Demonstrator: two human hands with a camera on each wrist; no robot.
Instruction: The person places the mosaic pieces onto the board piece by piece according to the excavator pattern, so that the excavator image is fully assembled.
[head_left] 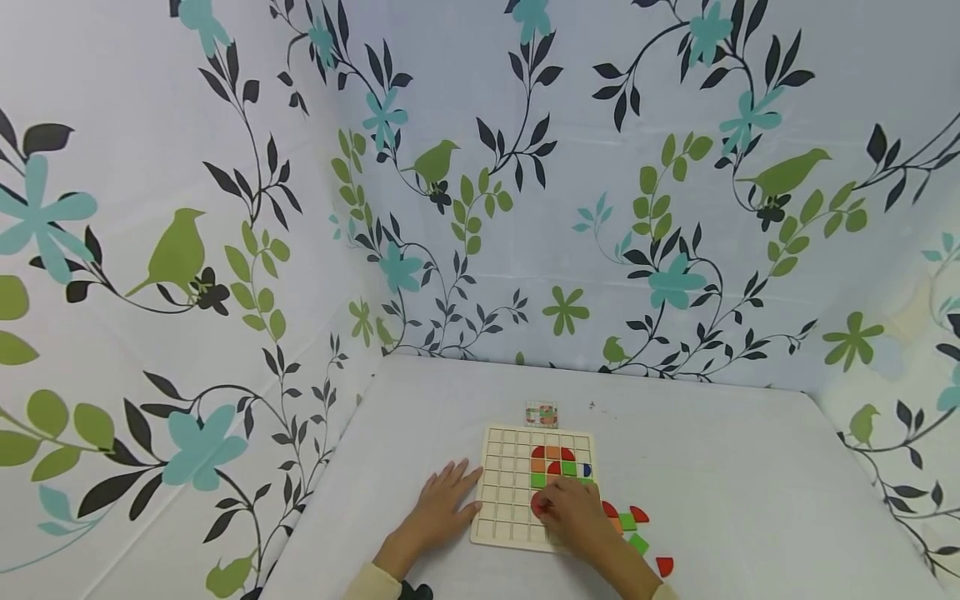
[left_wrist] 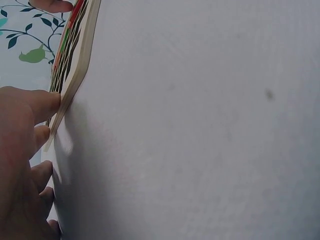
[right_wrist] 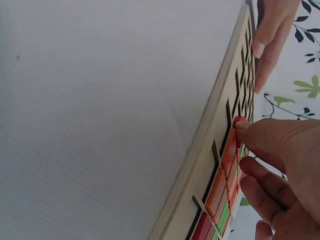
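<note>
A pale wooden grid board [head_left: 498,487] lies flat on the white table, with red, orange, green and blue pieces set in cells on its right side. My right hand [head_left: 576,518] is over the board, thumb and curled fingers at a red quarter-round piece [head_left: 537,503]. In the right wrist view the thumb tip sits right on that red piece [right_wrist: 240,121], while the index fingertip is hidden behind it. My left hand [head_left: 442,506] rests on the table with fingers spread, thumb and index fingertips at the board's left edge.
Loose pieces lie on the table right of the board, among them a green square [head_left: 638,543] and a red quarter-round [head_left: 664,566]. A small pattern card [head_left: 542,414] lies just beyond the board's far edge. Patterned cloth [head_left: 480,208] hangs behind the table and at its sides.
</note>
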